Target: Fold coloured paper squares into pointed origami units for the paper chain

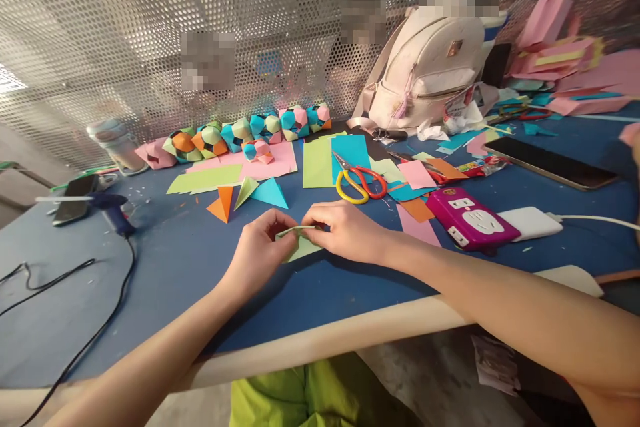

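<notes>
Between my two hands is a small sheet of light green paper (304,248), bent along its upper edge, just above the blue table (280,307). My left hand (263,247) pinches its left side between thumb and fingers. On the right, my right hand (347,230) pinches the upper right edge. Behind my hands stand folded paper pieces: an orange one (223,204), a green one (246,192) and a blue one (271,193). Scissors (359,181) with yellow and red handles lie beyond my right hand, on blue and green paper sheets (317,163).
Several folded paper balls (210,140) line the back by a perforated metal screen (280,13). At left lie a glue gun (113,209), its cord and a phone (75,199). To the right are a purple power adapter (470,220), another phone (550,163) and a backpack (425,70).
</notes>
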Available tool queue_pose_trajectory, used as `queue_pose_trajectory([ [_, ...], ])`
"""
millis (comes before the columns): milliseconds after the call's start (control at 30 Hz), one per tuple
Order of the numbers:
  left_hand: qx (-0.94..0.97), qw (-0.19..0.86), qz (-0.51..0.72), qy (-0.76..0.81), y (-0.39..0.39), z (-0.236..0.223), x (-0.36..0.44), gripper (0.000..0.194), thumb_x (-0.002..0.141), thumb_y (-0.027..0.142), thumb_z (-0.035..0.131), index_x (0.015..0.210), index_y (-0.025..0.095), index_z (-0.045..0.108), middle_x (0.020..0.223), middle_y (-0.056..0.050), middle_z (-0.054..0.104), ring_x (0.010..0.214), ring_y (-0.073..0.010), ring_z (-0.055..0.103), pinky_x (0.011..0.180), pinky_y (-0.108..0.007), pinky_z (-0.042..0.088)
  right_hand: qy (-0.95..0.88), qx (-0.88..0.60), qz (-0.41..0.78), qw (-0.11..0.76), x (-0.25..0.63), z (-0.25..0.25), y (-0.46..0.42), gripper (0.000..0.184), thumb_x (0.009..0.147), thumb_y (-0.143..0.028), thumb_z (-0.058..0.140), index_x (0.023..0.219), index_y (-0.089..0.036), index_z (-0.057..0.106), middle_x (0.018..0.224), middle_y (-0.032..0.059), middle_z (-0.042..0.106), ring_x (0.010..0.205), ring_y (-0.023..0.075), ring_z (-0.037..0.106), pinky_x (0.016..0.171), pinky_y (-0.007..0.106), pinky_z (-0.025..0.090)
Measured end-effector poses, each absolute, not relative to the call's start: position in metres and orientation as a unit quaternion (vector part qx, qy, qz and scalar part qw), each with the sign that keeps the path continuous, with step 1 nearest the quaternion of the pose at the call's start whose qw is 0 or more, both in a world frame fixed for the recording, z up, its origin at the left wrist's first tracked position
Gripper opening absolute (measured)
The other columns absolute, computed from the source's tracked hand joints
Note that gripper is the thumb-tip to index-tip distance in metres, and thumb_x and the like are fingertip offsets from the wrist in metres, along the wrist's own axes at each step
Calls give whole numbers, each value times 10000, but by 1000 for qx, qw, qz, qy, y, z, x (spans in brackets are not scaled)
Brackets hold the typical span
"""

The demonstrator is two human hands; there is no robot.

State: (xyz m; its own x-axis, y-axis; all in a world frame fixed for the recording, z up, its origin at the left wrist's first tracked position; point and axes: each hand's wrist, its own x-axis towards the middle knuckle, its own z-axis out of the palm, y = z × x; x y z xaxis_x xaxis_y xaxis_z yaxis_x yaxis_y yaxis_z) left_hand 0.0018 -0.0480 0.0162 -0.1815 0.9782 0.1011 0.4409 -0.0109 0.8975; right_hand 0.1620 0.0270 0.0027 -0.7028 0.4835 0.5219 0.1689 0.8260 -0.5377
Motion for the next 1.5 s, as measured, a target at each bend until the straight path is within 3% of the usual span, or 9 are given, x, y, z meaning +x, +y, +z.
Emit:
queue_pose_trajectory([
  [200,576,295,419,637,-43,11,-1,174,673,289,664,785,157,645,708,5,640,613,-109,500,551,-220,375,-906,-173,224,314,163,2,33,124,854,-107,603,741,-115,652,719,44,661,666,118,567,619,215,372],
  [467,585,288,398,645,-43,12,-4,201,698,344,682,718,145,699,645,-3,641,585,-111,491,541,-224,361,-914,-178,240,273,166,9,39,120,810,-59,613,748,-103,706,679,45,677,604,105,549,590,211,363],
  [767,605,373,323,626,-44,21,-19,341,785,360,607,1039,176,744,857,-46,757,843,-221,656,798,-312,479,-931,-163,230,231,170,16,49,167,813,-55,579,764,-116,726,744,60,714,693,137,606,637,226,380],
  [933,608,340,315,645,-45,22,-16,338,744,268,597,1041,178,732,921,-39,746,828,-201,643,739,-285,493,-937,-160,219,219,172,18,50,185,811,-54,562,756,-128,723,757,58,714,697,142,594,613,232,352],
  [1100,631,274,319,653,-46,19,-6,280,765,392,641,895,158,724,738,-26,706,626,-140,572,573,-232,451,-943,-160,207,206,170,16,48,183,847,-101,560,734,-137,700,739,50,705,682,146,577,591,245,313],
  [1300,676,207,297,641,-47,17,-9,218,830,344,588,813,169,716,680,-8,687,595,-121,544,559,-216,427,-949,-147,199,195,170,16,45,198,879,-137,551,740,-142,693,719,39,693,652,141,569,581,245,308],
  [1500,684,235,292,626,-47,17,-12,191,822,343,603,825,176,697,710,-7,693,599,-119,571,570,-218,446,-950,-139,197,197,172,18,44,186,868,-123,568,738,-152,698,710,33,698,647,142,579,580,251,310],
])
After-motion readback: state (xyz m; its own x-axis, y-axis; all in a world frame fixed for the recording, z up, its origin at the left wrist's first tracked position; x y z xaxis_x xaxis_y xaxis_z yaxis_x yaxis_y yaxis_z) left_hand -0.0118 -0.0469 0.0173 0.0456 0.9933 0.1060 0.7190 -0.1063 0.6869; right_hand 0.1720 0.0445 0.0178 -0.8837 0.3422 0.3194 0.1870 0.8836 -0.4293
